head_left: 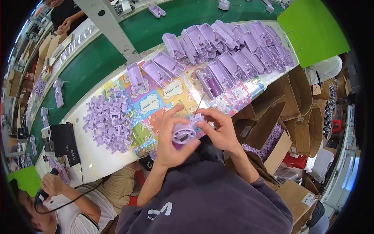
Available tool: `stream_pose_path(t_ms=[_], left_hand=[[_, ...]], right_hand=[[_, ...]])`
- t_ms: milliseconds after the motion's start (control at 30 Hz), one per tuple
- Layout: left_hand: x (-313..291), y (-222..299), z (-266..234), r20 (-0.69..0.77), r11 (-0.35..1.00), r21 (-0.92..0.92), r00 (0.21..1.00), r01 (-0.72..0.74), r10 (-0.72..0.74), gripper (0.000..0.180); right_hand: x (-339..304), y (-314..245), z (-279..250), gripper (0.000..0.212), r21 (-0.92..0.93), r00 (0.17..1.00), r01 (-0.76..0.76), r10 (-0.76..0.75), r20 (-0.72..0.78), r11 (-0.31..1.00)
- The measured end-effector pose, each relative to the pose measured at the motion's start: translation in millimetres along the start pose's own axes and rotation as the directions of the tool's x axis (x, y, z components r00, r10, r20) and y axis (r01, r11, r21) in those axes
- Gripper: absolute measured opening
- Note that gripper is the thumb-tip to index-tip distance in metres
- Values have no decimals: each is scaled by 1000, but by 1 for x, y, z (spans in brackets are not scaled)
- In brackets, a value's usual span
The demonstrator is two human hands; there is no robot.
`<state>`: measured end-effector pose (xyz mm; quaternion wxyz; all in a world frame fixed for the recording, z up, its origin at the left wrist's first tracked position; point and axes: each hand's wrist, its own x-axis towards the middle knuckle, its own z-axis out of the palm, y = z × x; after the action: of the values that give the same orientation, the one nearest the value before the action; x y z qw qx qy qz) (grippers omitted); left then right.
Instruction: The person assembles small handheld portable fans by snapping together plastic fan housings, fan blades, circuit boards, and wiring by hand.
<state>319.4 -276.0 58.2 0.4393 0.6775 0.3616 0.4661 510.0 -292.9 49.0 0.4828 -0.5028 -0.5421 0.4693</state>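
Observation:
Close to my body, my left hand [171,142] is curled round a lilac plastic housing [184,134] whose round, ringed end faces up, with something dark inside it. My right hand [222,130] pinches a small lilac plastic bracket [198,119] against the far side of the housing. From there a thin reddish wire [200,103] sticks up; where it is fixed is hidden by my fingers. Just beyond my hands lies an open lilac shell [208,84] with a darker purple cylinder in it. To the left is a heap of small lilac brackets [109,121].
Rows of open lilac shells [233,43] with wires cover the table's far side. Beyond runs a green conveyor belt [91,82], past a metal post [111,29]. Cardboard boxes [272,146] crowd the right. At lower left a co-worker [78,199] holds a black corded tool.

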Motion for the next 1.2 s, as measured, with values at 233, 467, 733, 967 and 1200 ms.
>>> stream_pose_path(t_ms=[233,467,733,967,1200], left_hand=[[-14,-29,13,-127,927,-297,953,229,-276,16],[-16,-26,5,-148,953,-288,978,97,-144,13],[-10,-45,1,-439,966,-148,861,212,-256,14],[13,-19,-3,-232,982,-56,955,178,-186,31],[76,-74,-105,-191,308,943,963,125,192,40]], right_hand=[[-2,-12,16,30,-205,986,158,-165,-19,966],[-4,-10,18,29,47,998,40,-42,50,998],[18,0,41,25,-564,878,336,-468,-103,754],[8,42,52,72,247,995,-86,95,-26,965],[17,59,21,73,15,981,-185,184,62,983]])
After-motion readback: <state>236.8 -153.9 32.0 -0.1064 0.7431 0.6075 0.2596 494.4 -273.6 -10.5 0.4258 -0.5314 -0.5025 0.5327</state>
